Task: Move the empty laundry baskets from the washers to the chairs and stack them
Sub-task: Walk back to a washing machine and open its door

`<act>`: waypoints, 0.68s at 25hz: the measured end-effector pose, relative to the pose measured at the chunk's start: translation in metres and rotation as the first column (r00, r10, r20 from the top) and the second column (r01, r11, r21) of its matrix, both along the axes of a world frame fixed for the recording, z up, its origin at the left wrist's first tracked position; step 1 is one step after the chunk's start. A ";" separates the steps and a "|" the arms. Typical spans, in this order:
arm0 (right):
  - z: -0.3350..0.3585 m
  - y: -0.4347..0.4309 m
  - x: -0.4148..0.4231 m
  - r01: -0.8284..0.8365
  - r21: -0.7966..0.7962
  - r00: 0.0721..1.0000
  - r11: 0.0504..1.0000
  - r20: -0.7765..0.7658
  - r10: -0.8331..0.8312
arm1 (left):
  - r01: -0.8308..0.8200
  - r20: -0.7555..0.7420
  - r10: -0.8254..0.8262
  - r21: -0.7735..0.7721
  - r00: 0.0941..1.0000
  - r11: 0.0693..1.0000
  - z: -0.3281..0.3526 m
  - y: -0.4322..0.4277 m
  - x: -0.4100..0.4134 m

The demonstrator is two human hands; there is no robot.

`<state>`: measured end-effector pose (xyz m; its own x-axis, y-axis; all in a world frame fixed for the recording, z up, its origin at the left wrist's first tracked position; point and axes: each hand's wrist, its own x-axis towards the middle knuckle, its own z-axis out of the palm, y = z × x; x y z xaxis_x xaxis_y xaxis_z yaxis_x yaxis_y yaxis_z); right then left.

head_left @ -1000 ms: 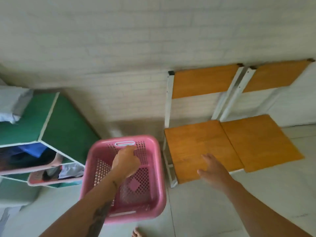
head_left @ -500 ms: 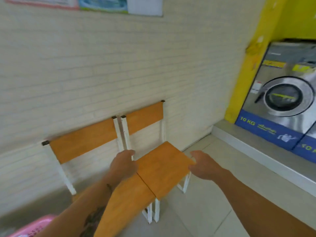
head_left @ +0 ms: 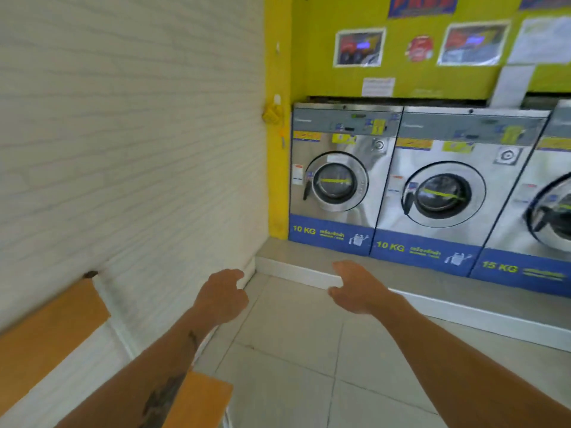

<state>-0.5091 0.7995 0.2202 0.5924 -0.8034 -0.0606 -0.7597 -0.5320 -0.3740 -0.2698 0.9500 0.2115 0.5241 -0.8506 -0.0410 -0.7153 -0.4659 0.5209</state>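
Laundry baskets: none in view; their place cannot be told from this view.
Washers: three front-loaders in a row at 1 to 3 o'clock, doors closed. First 10 KG washer (head_left: 340, 177) against the yellow corner; second 10 KG washer (head_left: 445, 186) touching it on the right; 15 KG washer (head_left: 553, 205) cut off by the frame edge.
Chairs: one orange wooden chair (head_left: 52, 329) at 8 o'clock, backrest against the white brick wall (head_left: 123, 134), seat corner under the left forearm.
Left hand (head_left: 221, 298): at 11 o'clock, fingers loosely curled and apart, holding nothing, over the floor beside the wall.
Right hand (head_left: 358, 288): at 12 o'clock, fingers spread, holding nothing, in front of the plinth.
Plinth (head_left: 309, 273): one raised grey step with a white face, carrying the washers, between hands and machines.
Floor (head_left: 293, 366): pale tiles, bare between chair and plinth.
Yellow wall (head_left: 401, 78): above the washers; two framed pictures, one red round sticker, several paper notices, print blurred.
Corner: small yellow object (head_left: 273, 112) hanging on the pillar, kind unclear.
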 end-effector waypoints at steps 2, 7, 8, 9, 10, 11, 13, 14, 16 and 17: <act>0.011 -0.047 -0.008 0.081 -0.024 0.997 0.996 0.005 -0.081 | 0.075 -0.040 -0.077 -0.043 0.996 0.996 0.008 -0.071 0.005; 0.028 -0.158 -0.053 0.306 -0.031 0.950 0.951 0.071 -0.304 | 0.265 0.105 -0.258 -0.061 0.960 0.962 0.029 -0.246 -0.018; 0.028 -0.182 -0.067 0.344 -0.032 0.937 0.938 0.075 -0.341 | 0.317 0.116 -0.309 -0.058 0.944 0.947 0.030 -0.282 -0.029; 0.026 -0.205 -0.081 0.377 -0.026 0.924 0.926 0.078 -0.375 | 0.350 0.106 -0.343 -0.056 0.933 0.935 0.029 -0.314 -0.040; 0.025 -0.229 -0.095 0.403 -0.016 0.913 0.915 0.082 -0.400 | 0.374 0.089 -0.368 -0.055 0.925 0.926 0.029 -0.345 -0.052; 0.023 -0.256 -0.111 0.422 -0.014 0.903 0.906 0.091 -0.419 | 0.395 0.084 -0.389 -0.066 0.917 0.916 0.029 -0.377 -0.065; 0.018 -0.315 -0.144 0.463 -0.016 0.881 0.886 0.115 -0.459 | 0.410 0.086 -0.402 -0.102 0.911 0.907 0.025 -0.438 -0.090; 0.019 -0.344 -0.158 0.481 -0.016 0.871 0.877 0.124 -0.476 | 0.405 0.071 -0.399 -0.111 0.914 0.908 0.023 -0.467 -0.103; 0.025 -0.399 -0.183 0.485 -0.010 0.867 0.875 0.134 -0.479 | 0.385 0.028 -0.384 -0.101 0.923 0.918 0.024 -0.519 -0.124; 0.027 -0.426 -0.194 0.478 -0.011 0.871 0.878 0.132 -0.473 | 0.376 0.011 -0.376 -0.098 0.926 0.922 0.024 -0.543 -0.135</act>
<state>-0.7035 0.3739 0.2474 0.1389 -0.9899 0.0275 -0.8748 -0.1356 -0.4651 -0.4044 0.4069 0.2351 0.1649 -0.9851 0.0484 -0.8238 -0.1106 0.5560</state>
